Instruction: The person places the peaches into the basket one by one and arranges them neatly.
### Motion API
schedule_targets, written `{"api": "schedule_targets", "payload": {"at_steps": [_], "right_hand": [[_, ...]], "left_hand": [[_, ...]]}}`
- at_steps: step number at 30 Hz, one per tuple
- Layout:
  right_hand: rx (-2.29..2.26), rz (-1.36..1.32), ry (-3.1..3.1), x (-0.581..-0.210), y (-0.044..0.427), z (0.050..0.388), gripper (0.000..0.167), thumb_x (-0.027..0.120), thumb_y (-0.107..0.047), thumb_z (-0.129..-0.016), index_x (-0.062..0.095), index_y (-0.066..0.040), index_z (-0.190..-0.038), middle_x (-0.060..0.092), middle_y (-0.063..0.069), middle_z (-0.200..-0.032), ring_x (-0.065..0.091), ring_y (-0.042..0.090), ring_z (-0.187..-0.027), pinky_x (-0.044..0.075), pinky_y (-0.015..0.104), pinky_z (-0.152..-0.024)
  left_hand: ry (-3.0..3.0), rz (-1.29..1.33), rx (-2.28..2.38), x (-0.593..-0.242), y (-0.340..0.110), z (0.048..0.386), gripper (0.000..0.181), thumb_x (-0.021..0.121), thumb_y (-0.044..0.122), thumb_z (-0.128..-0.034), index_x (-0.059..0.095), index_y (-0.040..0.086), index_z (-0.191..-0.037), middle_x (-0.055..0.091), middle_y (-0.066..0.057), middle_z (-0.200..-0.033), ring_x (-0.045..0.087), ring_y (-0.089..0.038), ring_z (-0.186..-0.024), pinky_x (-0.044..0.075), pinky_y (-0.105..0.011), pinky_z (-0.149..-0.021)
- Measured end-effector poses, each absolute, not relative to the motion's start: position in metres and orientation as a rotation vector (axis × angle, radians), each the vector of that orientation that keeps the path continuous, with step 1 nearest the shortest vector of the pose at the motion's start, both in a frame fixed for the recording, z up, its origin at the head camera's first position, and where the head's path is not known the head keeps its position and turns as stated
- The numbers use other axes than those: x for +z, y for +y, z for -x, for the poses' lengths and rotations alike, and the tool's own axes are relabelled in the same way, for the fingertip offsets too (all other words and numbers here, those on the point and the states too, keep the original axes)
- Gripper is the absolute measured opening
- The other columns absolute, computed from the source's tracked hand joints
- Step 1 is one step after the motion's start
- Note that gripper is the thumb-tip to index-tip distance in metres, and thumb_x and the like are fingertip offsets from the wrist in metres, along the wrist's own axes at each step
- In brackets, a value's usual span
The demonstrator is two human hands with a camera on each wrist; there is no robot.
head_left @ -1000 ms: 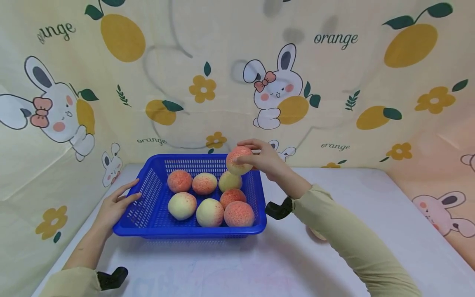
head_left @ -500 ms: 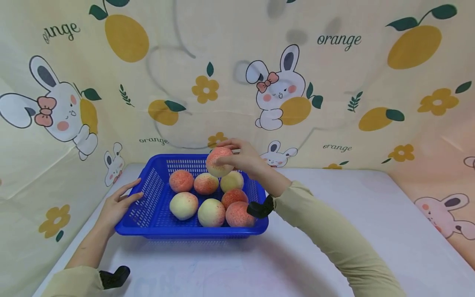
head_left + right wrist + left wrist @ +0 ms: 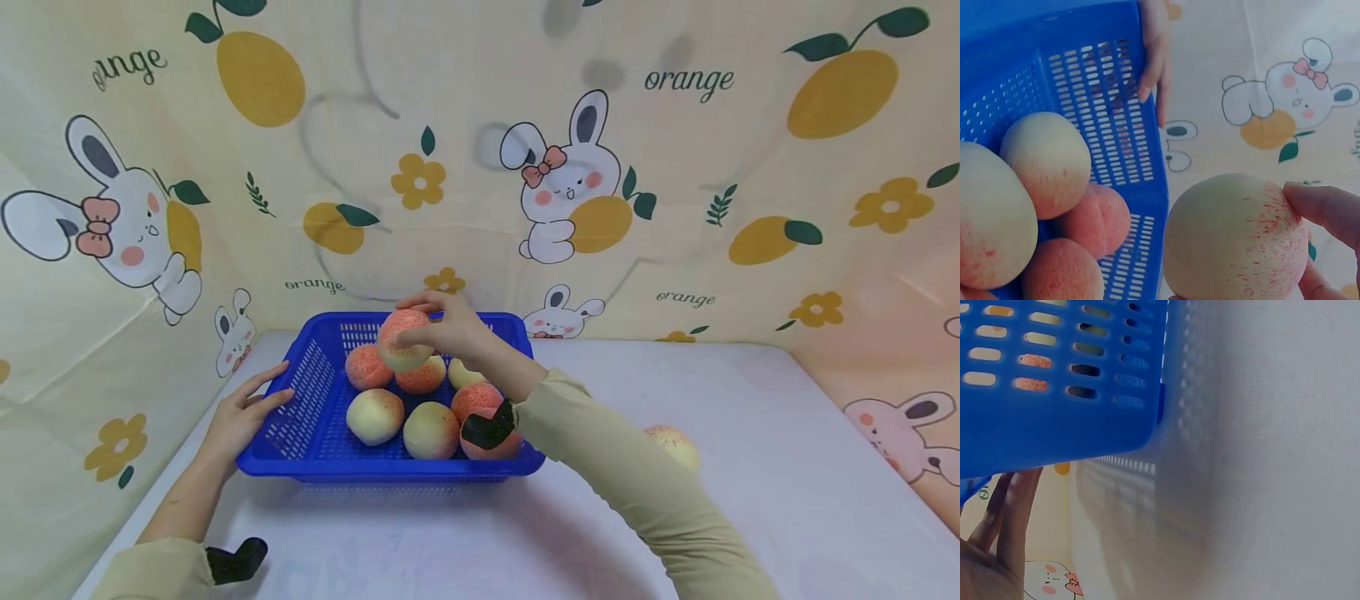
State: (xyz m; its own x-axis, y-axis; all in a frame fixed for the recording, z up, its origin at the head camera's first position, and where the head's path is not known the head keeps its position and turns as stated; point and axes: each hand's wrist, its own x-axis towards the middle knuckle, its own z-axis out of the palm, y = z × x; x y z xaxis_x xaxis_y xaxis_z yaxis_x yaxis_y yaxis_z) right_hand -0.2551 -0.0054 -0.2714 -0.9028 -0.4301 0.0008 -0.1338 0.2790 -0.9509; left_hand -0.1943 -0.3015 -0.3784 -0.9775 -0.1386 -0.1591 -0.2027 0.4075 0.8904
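A blue plastic basket [image 3: 390, 468] stands on the table with several red-and-yellow peaches inside, such as a pale peach [image 3: 375, 417] near its middle. At the basket's left end my left hand [image 3: 232, 425] holds the rim; some of its fingers [image 3: 1019, 512] show along the outside in the left wrist view. My right hand [image 3: 450, 329] grips a peach [image 3: 403, 340] between thumb and fingers, above the far part of the basket. In the right wrist view, this held peach [image 3: 1235, 240] is pale with red speckles. The right wrist covers parts of the peaches at the basket's right.
One more peach [image 3: 675, 446] lies on the white table [image 3: 600, 533], right of the basket and partly behind the right sleeve [image 3: 622, 467]. A patterned cloth [image 3: 465, 125] hangs behind the table and along its sides.
My right hand has carried the peach leftward over the basket and slightly lower. The left hand stays on the rim. The loose peach on the table shows more from behind the right sleeve.
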Motion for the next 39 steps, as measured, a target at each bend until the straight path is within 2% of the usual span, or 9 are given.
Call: {"api": "schedule_targets", "payload": {"at_steps": [4,12,16,20,28,34,39], "right_hand": [[-1.642,0.532,2.281,-0.276,-0.014,0.256,0.045,0.076,-0.016,-0.080,0.063,-0.016,-0.123,0.051,0.010,-0.131,0.059,0.024,-0.103,0.057,0.036,-0.078],[-1.556,0.617,2.301,-0.286,-0.038,0.256,0.044,0.080,-0.017,-0.076,0.067,-0.017,-0.118,0.052,0.008,-0.129,0.053,0.020,-0.107,0.053,0.027,-0.072],[-1.475,0.652,2.320,-0.292,-0.050,0.253,0.044,0.081,-0.020,-0.076,0.067,-0.020,-0.118,0.056,0.004,-0.126,0.056,0.017,-0.104,0.052,0.025,-0.074],[-1.439,0.678,2.281,-0.299,-0.062,0.252,0.043,0.081,-0.019,-0.076,0.067,-0.019,-0.117,0.057,0.002,-0.122,0.055,0.015,-0.103,0.052,0.024,-0.075],[-1.368,0.733,2.224,-0.313,-0.080,0.250,0.042,0.081,-0.017,-0.076,0.067,-0.016,-0.116,0.060,0.000,-0.111,0.055,0.012,-0.089,0.053,0.026,-0.068],[-1.249,0.830,2.274,-0.319,-0.090,0.248,0.041,0.080,-0.016,-0.076,0.069,-0.017,-0.115,0.062,0.000,-0.113,0.054,0.009,-0.095,0.050,0.017,-0.072],[-1.140,0.866,2.263,-0.318,-0.094,0.246,0.040,0.078,-0.017,-0.078,0.067,-0.017,-0.117,0.060,0.000,-0.118,0.052,0.009,-0.098,0.050,0.017,-0.074]], "left_hand": [[2.586,0.320,1.648,-0.378,-0.301,0.194,0.066,0.051,0.045,-0.0966,0.024,0.021,-0.153,0.030,-0.033,-0.148,0.047,-0.050,-0.122,0.049,-0.055,-0.090],[2.595,0.325,1.653,-0.378,-0.300,0.194,0.066,0.051,0.044,-0.0966,0.026,0.021,-0.152,0.032,-0.033,-0.147,0.050,-0.049,-0.120,0.053,-0.051,-0.086],[2.603,0.313,1.654,-0.378,-0.300,0.195,0.066,0.052,0.043,-0.0965,0.026,0.020,-0.152,0.035,-0.033,-0.145,0.053,-0.047,-0.116,0.056,-0.048,-0.082],[2.610,0.305,1.646,-0.378,-0.300,0.195,0.066,0.051,0.044,-0.0965,0.026,0.020,-0.152,0.035,-0.033,-0.145,0.052,-0.050,-0.118,0.055,-0.049,-0.081],[2.608,0.297,1.643,-0.378,-0.301,0.194,0.065,0.050,0.044,-0.0969,0.026,0.020,-0.152,0.034,-0.034,-0.146,0.047,-0.052,-0.122,0.051,-0.053,-0.087],[2.597,0.286,1.636,-0.378,-0.302,0.194,0.065,0.049,0.045,-0.0972,0.025,0.020,-0.152,0.032,-0.033,-0.147,0.044,-0.053,-0.125,0.046,-0.056,-0.092],[2.605,0.278,1.622,-0.377,-0.302,0.194,0.065,0.048,0.046,-0.0973,0.025,0.020,-0.152,0.030,-0.033,-0.148,0.044,-0.054,-0.125,0.047,-0.056,-0.090]]}}
